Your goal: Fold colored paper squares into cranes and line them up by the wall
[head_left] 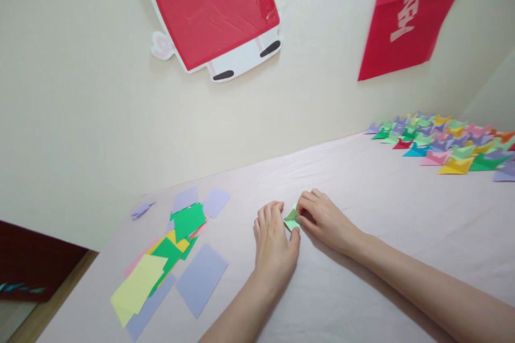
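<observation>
A small piece of folded light green paper (pixel 291 219) lies on the sheet-covered surface between my two hands. My left hand (pixel 273 243) rests at its left side, palm down, with the thumb at the lower edge and the forefinger near the upper left, holding the paper in place. From the right, my right hand (pixel 324 219) pinches the paper's right side between thumb and bent fingers. Part of the paper is hidden under the right fingertips.
Loose paper sheets, among them a green sheet (pixel 190 220), a yellow sheet (pixel 139 284) and a lavender sheet (pixel 201 280), lie left. Several rows of folded paper figures (pixel 456 166) stand far right. A wall (pixel 100 90) with red decorations rises behind the pale cloth (pixel 362 300).
</observation>
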`<state>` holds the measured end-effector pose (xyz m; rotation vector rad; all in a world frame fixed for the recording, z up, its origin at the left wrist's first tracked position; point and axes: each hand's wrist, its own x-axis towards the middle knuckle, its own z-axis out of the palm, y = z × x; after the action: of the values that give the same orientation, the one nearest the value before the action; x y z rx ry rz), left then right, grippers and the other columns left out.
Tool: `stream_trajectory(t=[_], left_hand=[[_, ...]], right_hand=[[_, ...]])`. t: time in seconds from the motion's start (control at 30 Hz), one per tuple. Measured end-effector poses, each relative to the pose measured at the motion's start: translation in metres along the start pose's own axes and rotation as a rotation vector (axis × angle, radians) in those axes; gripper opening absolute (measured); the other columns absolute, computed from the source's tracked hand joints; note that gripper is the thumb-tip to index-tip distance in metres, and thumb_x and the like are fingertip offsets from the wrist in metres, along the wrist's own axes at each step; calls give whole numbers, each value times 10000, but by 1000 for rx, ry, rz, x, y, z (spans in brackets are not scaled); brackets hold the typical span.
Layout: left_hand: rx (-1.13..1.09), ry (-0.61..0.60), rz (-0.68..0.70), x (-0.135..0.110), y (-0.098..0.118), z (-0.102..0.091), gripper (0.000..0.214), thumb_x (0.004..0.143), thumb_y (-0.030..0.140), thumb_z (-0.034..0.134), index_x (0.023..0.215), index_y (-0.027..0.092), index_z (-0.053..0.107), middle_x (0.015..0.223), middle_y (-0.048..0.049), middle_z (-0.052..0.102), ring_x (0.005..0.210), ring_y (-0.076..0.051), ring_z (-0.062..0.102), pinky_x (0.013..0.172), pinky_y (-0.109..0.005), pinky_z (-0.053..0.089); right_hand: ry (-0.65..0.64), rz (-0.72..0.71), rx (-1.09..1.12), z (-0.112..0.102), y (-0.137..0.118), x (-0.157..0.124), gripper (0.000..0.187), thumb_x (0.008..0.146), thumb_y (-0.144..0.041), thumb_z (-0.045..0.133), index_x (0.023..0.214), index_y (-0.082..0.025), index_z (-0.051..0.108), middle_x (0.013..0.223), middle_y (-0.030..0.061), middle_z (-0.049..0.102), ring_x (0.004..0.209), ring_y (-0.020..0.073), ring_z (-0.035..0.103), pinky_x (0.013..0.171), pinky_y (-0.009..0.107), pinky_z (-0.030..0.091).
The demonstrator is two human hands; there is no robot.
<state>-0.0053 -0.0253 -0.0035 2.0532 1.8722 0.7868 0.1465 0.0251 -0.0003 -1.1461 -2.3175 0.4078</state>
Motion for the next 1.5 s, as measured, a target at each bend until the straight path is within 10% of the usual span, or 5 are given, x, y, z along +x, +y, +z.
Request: stream_trajectory(t=[0.73, 1.0, 1.3, 1.5], left_hand=[[36, 31, 47, -2, -1, -3, 391, 838, 114, 541, 1219, 169, 473, 1250, -109, 539, 1207, -257, 443, 1016, -438, 380], [395, 57, 423, -32, 5, -10, 366, 917, 158, 441, 1264, 153, 558, 1293, -99, 594, 1191, -293, 505, 1004, -482, 414], [508, 107, 418, -42, 3, 2, 389, 962, 329, 451, 1244, 118, 616, 1282, -59, 642, 1146, -271, 566, 987, -424, 460], [444, 4, 309, -47, 1, -3, 440, 922, 315, 511, 1338, 178, 545, 1380, -105, 536, 1202, -317, 506, 989, -496, 463]], right_hand=[[-11, -6, -170, 1, -6, -4, 131, 868, -114, 572, 750, -170, 559, 851, 59, 598, 845, 219, 482, 762, 335, 374], [6, -29, -229, 3, -9, -4, 149, 874, -101, 544, 746, -173, 566, 866, 76, 609, 845, 223, 492, 756, 331, 386], [-54, -153, -91, 1, 2, 8, 201, 818, -70, 565, 991, -157, 615, 942, 76, 671, 889, 224, 556, 796, 326, 423], [-151, -6, 89, -4, -4, 19, 174, 789, -81, 537, 810, -198, 663, 795, 16, 696, 753, 166, 620, 695, 254, 426]])
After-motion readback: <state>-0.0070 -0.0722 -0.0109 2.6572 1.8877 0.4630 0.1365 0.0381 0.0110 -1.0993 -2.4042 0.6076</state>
